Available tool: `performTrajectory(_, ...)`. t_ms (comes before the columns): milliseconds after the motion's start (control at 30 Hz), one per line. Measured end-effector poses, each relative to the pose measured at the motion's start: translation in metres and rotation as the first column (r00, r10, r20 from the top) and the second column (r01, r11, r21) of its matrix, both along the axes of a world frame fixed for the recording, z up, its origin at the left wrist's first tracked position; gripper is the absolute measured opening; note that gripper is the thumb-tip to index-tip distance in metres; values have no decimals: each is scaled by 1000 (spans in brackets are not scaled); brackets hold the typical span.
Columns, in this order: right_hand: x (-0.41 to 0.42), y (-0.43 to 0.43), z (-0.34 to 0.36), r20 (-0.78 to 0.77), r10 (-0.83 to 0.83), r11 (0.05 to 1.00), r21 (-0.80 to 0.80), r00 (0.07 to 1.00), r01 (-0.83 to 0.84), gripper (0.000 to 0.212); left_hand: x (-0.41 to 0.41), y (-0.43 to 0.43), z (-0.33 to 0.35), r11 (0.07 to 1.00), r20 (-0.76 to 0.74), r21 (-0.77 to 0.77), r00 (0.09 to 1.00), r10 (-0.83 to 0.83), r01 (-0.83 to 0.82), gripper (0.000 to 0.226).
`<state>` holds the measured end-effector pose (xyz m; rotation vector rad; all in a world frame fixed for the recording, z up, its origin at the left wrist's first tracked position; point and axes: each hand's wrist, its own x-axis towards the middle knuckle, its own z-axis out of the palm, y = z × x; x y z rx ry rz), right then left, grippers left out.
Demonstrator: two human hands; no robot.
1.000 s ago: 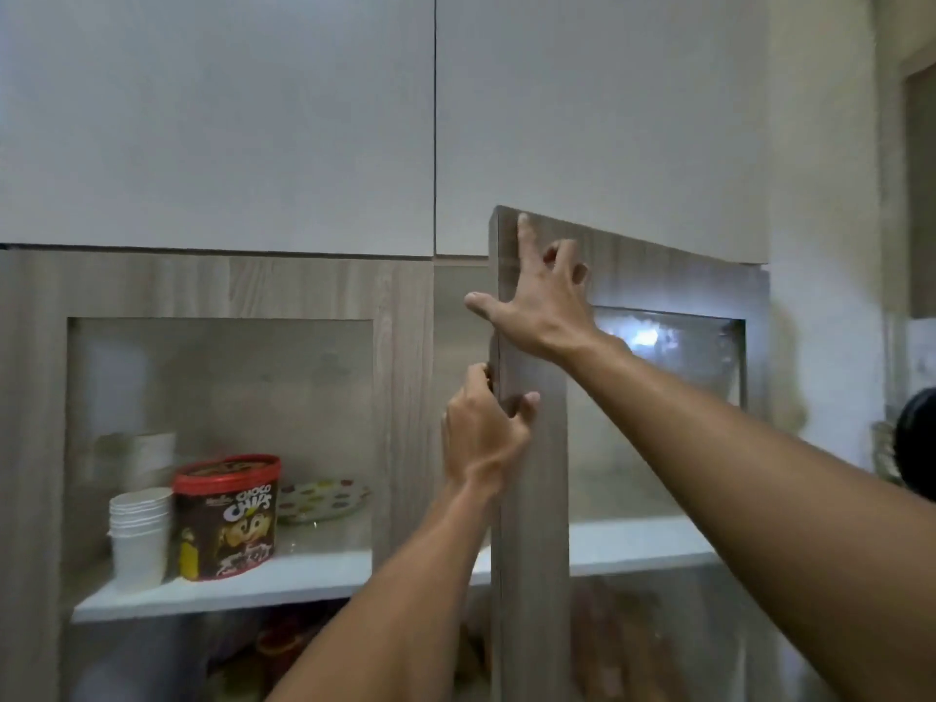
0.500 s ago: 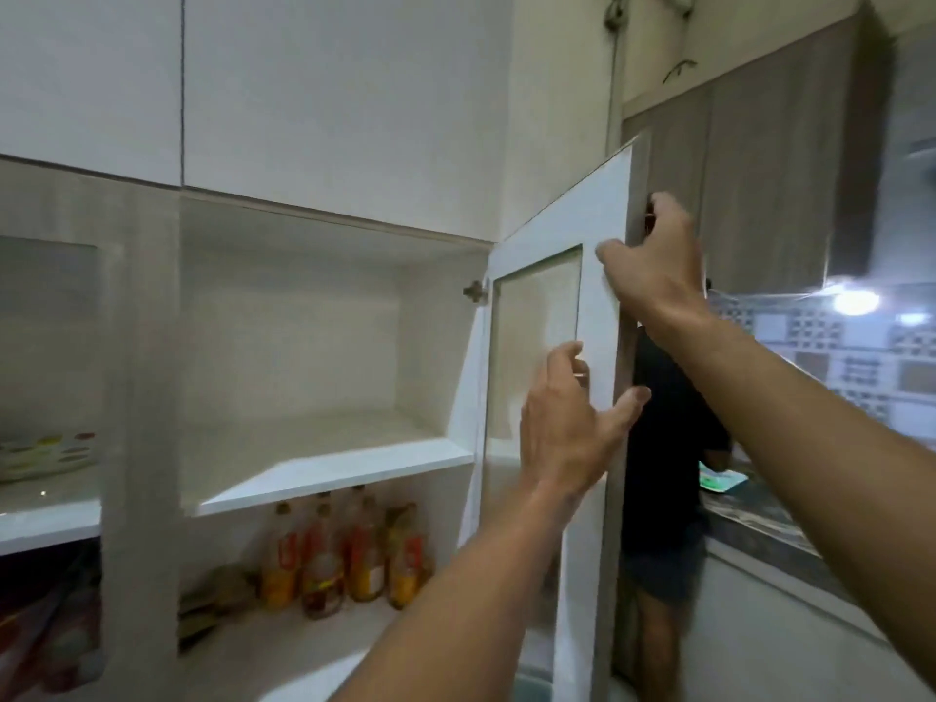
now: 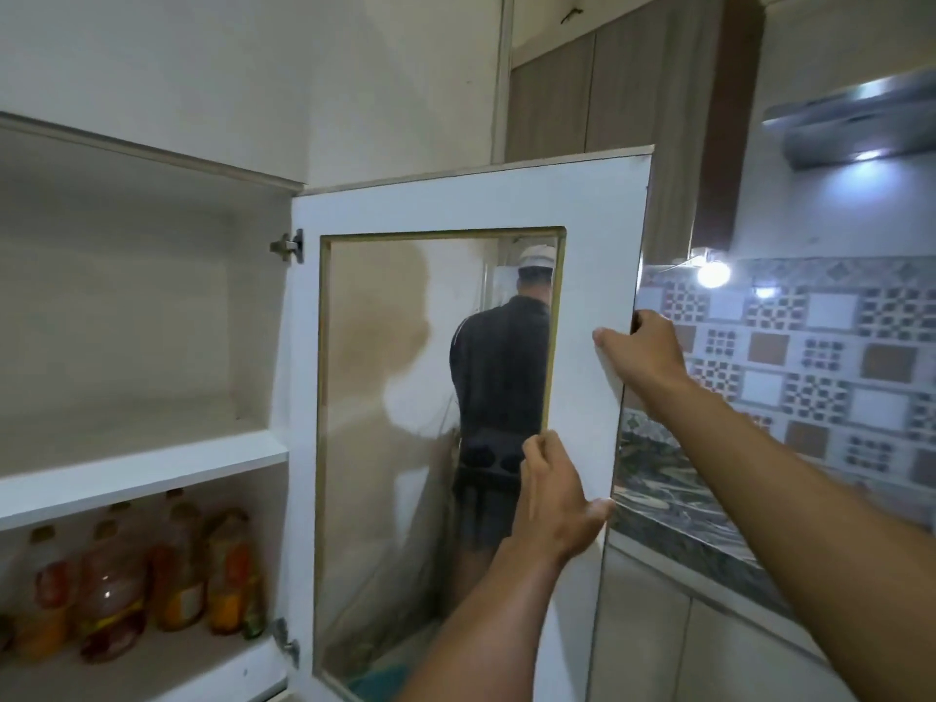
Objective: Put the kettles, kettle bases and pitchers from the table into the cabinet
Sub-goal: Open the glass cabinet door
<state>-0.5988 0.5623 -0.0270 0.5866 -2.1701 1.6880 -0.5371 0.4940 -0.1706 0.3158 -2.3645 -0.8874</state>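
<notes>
The cabinet door (image 3: 592, 255), white inside with a glass pane, stands swung wide to the right. My right hand (image 3: 646, 354) grips its free edge halfway up. My left hand (image 3: 554, 496) holds the same edge lower down, thumb on the edge and fingers against the inner face. The cabinet's upper shelf (image 3: 142, 468) is bare. No kettle, kettle base or pitcher is in view.
Several bottles of oil (image 3: 111, 585) stand on the lower shelf. Through the glass I see a person (image 3: 499, 392) in dark clothes from behind. A marbled counter (image 3: 673, 519) and patterned wall tiles (image 3: 810, 357) lie to the right, under a lit range hood (image 3: 856, 129).
The door has swung from nearly shut to wide open, both hands staying on its edge. My view has turned right, away from the left cabinet section.
</notes>
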Motion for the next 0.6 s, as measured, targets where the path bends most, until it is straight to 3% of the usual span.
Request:
performTrajectory(100,-38,0,-5,20,-19,1000,22,1000,19,33,-35,4,2,999,106,-11,994,-30,32,98)
performTrajectory(267,-44,-5,-11,-6,-75,997,-1,997,75,38,-43,14,-5,990,105,-138,993,48,-33,94)
performTrajectory(367,-18,-13,-15,-292,-318,947,-63,902,314,48,-25,2,-7,987,71,-162,997,31,-19,76)
performTrajectory(400,-6,-18,-16,-402,-341,940,-122,850,319,46,-14,-6,-4,987,61,-158,997,51,-41,71)
performTrajectory(467,21,-33,-14,-539,-217,976,-128,814,176,36,15,-30,2,980,40,-136,988,149,-142,68)
performTrajectory(600,94,-86,-33,-520,166,970,237,838,-45,40,117,-98,-5,906,10,-143,914,405,-399,58)
